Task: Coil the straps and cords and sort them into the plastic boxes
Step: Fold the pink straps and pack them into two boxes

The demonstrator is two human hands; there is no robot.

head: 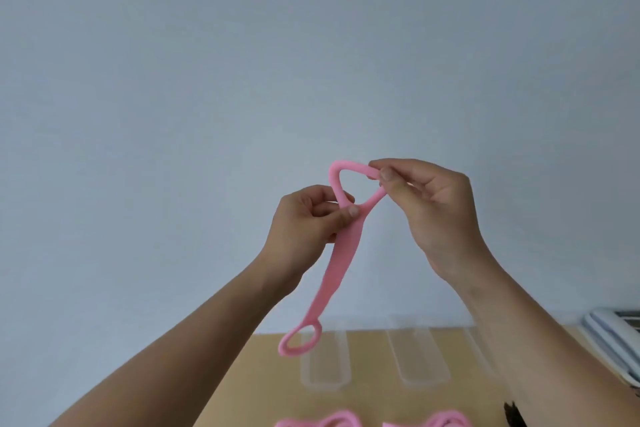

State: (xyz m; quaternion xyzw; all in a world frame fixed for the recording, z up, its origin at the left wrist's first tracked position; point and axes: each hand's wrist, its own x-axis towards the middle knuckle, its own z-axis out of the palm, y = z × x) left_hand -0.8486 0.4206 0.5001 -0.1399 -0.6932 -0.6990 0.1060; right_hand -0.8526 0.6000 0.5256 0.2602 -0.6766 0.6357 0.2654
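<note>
I hold a pink strap (334, 270) up in the air in front of a pale wall. My left hand (308, 222) pinches it where two runs cross, below a triangular loop. My right hand (426, 204) pinches the top right corner of that loop between thumb and forefinger. The strap's long tail hangs down and ends in a small loop (299, 343) above the table. Two clear plastic boxes (323, 362) (420, 357) stand side by side on the wooden table (367, 402), and a third (476, 347) is partly hidden behind my right forearm.
More pink straps (332, 421) (446, 421) lie at the bottom edge of the view. White flat objects (613, 340) are stacked at the table's right end. A small dark object (512, 412) sits near my right forearm.
</note>
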